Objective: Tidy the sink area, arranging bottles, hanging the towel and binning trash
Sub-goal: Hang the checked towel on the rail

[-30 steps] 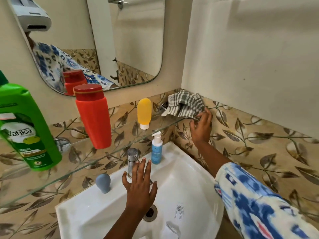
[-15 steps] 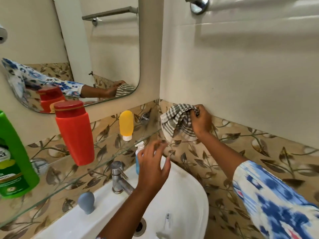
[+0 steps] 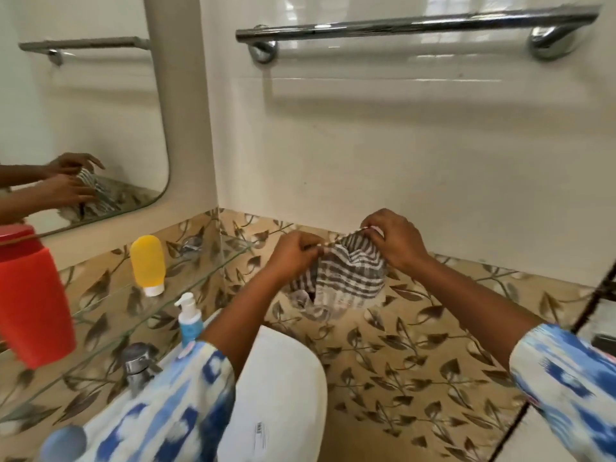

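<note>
A grey-and-white striped towel (image 3: 346,278) hangs bunched in the air in front of the leaf-patterned tiles, right of the sink. My left hand (image 3: 293,253) pinches its top edge on the left, and my right hand (image 3: 393,241) pinches the top edge on the right. High on the white wall above runs a chrome towel bar (image 3: 416,25), with nothing on it. On the glass shelf (image 3: 186,281) stand a red bottle (image 3: 31,305) and a yellow tube (image 3: 147,263). A blue pump bottle (image 3: 190,320) sits on the sink's rim.
The white sink (image 3: 286,388) lies below my left arm, with a chrome tap (image 3: 136,365) and a blue-grey rounded object (image 3: 65,443) at its left. A mirror (image 3: 83,128) hangs on the left wall. A dark cable (image 3: 593,305) crosses the right edge.
My right hand has lifted the towel off the shelf end and carried it right. My left hand rose from over the sink and took hold of its top edge. The view tilted up to the bar.
</note>
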Tool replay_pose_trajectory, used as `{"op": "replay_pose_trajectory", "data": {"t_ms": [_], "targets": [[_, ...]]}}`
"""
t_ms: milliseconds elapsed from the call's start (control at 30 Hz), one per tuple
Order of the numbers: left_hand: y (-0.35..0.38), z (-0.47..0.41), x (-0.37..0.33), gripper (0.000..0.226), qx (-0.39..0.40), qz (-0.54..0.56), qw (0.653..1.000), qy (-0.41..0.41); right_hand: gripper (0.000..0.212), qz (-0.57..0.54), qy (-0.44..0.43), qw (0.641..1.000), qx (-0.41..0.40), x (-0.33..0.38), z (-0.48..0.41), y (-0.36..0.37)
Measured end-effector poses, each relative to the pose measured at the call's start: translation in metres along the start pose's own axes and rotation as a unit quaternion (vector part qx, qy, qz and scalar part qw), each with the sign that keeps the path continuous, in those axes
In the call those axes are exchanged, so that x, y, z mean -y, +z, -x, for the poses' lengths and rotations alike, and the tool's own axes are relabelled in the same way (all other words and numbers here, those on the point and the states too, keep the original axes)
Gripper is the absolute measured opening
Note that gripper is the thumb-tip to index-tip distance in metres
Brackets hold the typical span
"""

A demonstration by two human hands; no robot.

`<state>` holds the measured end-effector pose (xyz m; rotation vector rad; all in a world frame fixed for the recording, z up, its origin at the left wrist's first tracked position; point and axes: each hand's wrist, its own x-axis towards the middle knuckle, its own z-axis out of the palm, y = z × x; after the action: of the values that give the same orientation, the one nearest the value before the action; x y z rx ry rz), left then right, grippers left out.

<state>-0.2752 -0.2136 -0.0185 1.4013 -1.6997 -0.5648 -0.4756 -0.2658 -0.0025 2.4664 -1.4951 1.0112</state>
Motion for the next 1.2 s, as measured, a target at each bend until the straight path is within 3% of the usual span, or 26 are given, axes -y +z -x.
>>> {"op": "replay_pose_trajectory", "data": {"t_ms": [67,233,433,600,667,733,800,867,933,1000,1067,1100,1133,1200], "targets": [[-0.010,-0.007,-0.009,0.019,-0.009,0.020,1.000,0.009,0.016,-0.020,0.037,0.999,0.020,-0.011,-0.001,-0.009],[-0.020,-0.024,-0.027,0.015,-0.025,-0.075,0.996,0.035,0.018,-0.058,0.062,0.994,0.063,-0.021,-0.002,-0.014],[-0.039,-0.041,-0.039,0.016,-0.077,-0.175,0.981,0.043,0.043,-0.121,0.001,0.985,0.125,-0.025,0.004,-0.033],[-0.056,-0.056,-0.054,0.018,-0.138,-0.167,0.969,0.115,0.036,-0.012,-0.011,0.984,0.177,-0.044,-0.006,-0.068],[-0.069,-0.061,-0.061,0.022,-0.099,-0.137,0.972,0.163,0.030,0.041,0.007,0.986,0.162,-0.057,-0.012,-0.085],[-0.082,-0.061,-0.073,0.039,0.002,-0.180,0.964,0.195,0.020,0.115,0.048,0.984,0.124,-0.065,-0.015,-0.099],[-0.090,-0.066,-0.085,0.046,0.079,-0.328,0.922,0.188,0.019,0.214,0.093,0.968,0.087,-0.068,-0.019,-0.107],[-0.094,-0.074,-0.097,0.046,0.089,-0.539,0.821,0.170,0.016,0.236,0.125,0.962,0.061,-0.065,-0.021,-0.109],[-0.097,-0.080,-0.108,0.040,0.046,-0.690,0.704,0.161,0.021,0.150,0.161,0.974,0.057,-0.060,-0.027,-0.113],[-0.102,-0.085,-0.115,0.030,-0.003,-0.749,0.652,0.117,0.028,-0.059,0.204,0.974,0.080,-0.054,-0.035,-0.121],[-0.110,-0.085,-0.125,0.028,-0.028,-0.740,0.672,0.025,0.035,-0.286,0.243,0.919,0.124,-0.040,-0.039,-0.133],[-0.115,-0.087,-0.132,0.029,-0.034,-0.695,0.718,-0.029,0.042,-0.362,0.242,0.889,0.145,-0.034,-0.042,-0.141],[-0.121,-0.089,-0.138,0.031,-0.033,-0.613,0.785,-0.077,0.049,-0.414,0.228,0.867,0.159,-0.027,-0.046,-0.149],[-0.136,-0.097,-0.154,0.030,0.004,-0.349,0.927,-0.137,0.055,-0.494,0.175,0.832,0.185,-0.014,-0.055,-0.168]]}}
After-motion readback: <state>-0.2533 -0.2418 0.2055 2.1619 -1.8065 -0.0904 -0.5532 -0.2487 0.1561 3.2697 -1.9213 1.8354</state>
